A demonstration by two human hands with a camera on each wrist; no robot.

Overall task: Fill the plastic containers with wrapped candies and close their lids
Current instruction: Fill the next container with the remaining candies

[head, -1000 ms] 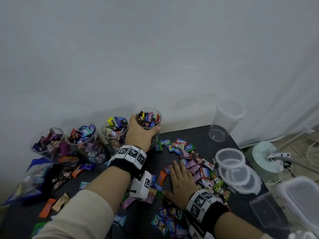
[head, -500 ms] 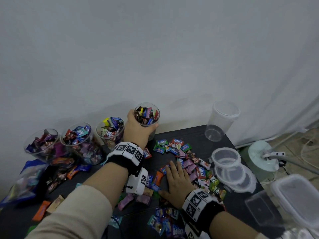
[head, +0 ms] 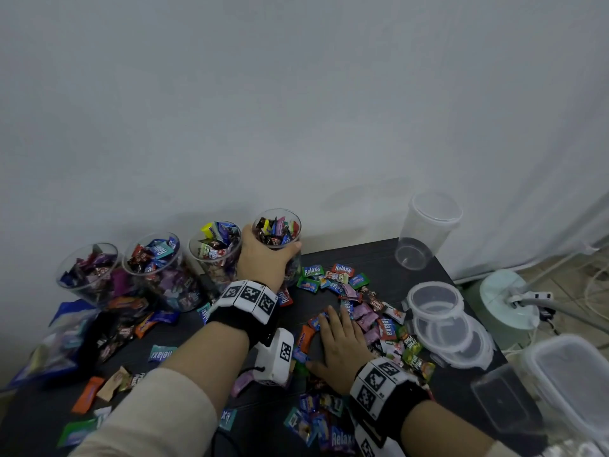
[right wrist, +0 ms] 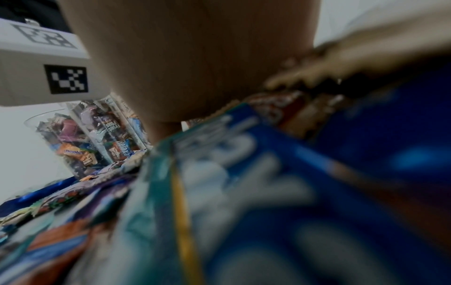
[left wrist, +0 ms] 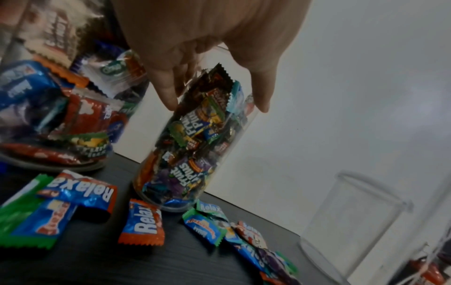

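Containers: four filled with candies, lidless, along the bench's back edge; the rightmost container (head: pixel 278 240) is clasped by the left hand (head: pixel 263 262). Right hand (head: pixel 342 351) lies flat on loose candies (head: pixel 375 319). Outstanding: empty container (head: pixel 425 232); all lids (head: pixel 438 301).

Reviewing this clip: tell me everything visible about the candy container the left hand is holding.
The held container is a tall, clear plastic cylinder, upright at the table's back edge by the wall, rightmost in a row of four filled ones. It is packed to the rim with mixed wrapped candies and has no lid on. The left hand grips its upper part, fingers and thumb curled round the wall. Loose candies lie around its base.
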